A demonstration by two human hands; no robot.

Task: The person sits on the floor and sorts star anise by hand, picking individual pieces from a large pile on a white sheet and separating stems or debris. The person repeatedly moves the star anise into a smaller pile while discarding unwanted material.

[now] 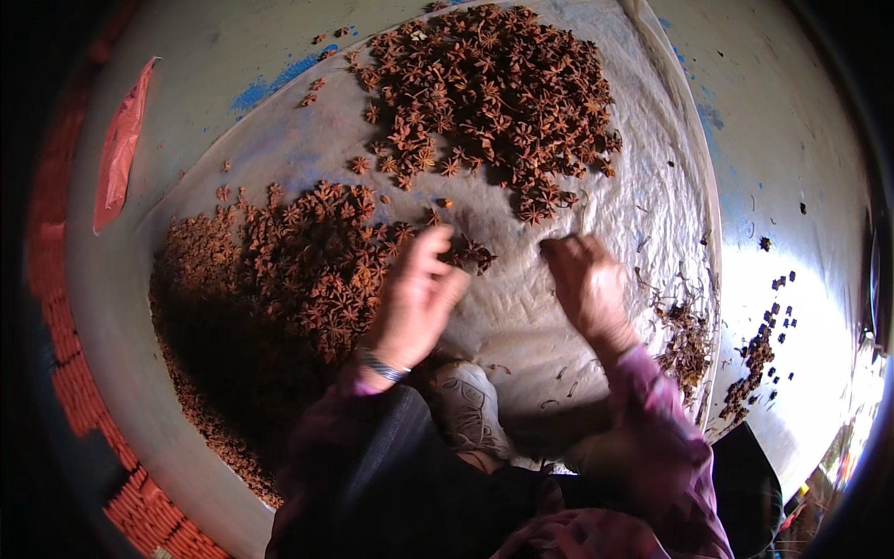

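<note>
My left hand [418,302], with a bracelet at its wrist, is slightly blurred, its fingers apart beside a few loose star anise pods [473,253]. They lie at the edge of a middle heap of star anise [321,269], which spreads left of and beneath that hand. My right hand [588,279] hovers over or rests on a pale plastic sheet [517,307], its fingers bent together; a dark spot shows at the fingertips, and whether it is a held piece cannot be told. Beyond both hands lies a larger heap of whole star anise [489,98].
Smaller broken bits [202,244] border the heap at left. Thin stalks and debris [684,342] gather at the sheet's right side, with dark pieces [758,356] on the floor [810,300] beyond. A shoe [469,405] stands between my arms. A red plastic piece [124,150] lies far left.
</note>
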